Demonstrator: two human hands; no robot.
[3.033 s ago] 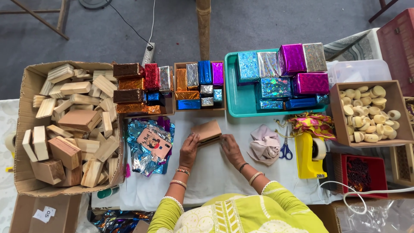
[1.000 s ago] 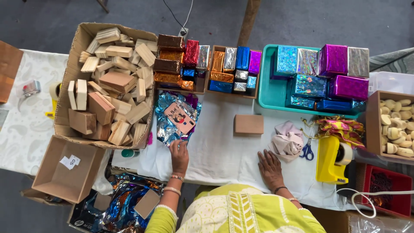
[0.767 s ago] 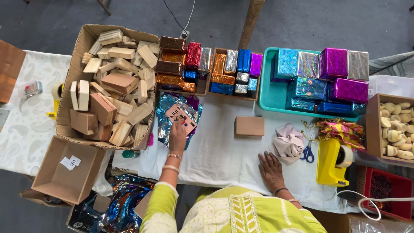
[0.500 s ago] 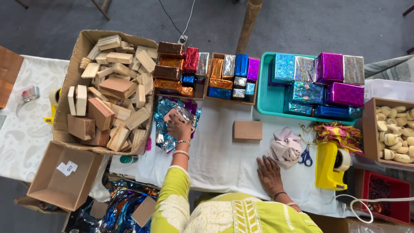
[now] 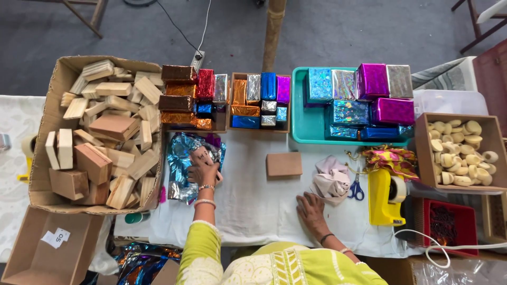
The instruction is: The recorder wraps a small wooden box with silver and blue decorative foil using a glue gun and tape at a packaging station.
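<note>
Two hands out: our left hand (image 5: pixel 203 171) lies flat, fingers together, on the foil sheets (image 5: pixel 182 166) at left; the wooden block (image 5: pixel 284 164) sits far-right of it, nearer our right hand (image 5: pixel 312 211), spread flat, empty.

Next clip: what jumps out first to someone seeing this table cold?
The shiny foil-wrapped boxes stacked in the teal tray at the back, and the big carton of wood blocks on the left. In the middle, the left hand rests on a pile of foil sheets, while the right hand lies flat on the white cloth near a plain block.
</note>
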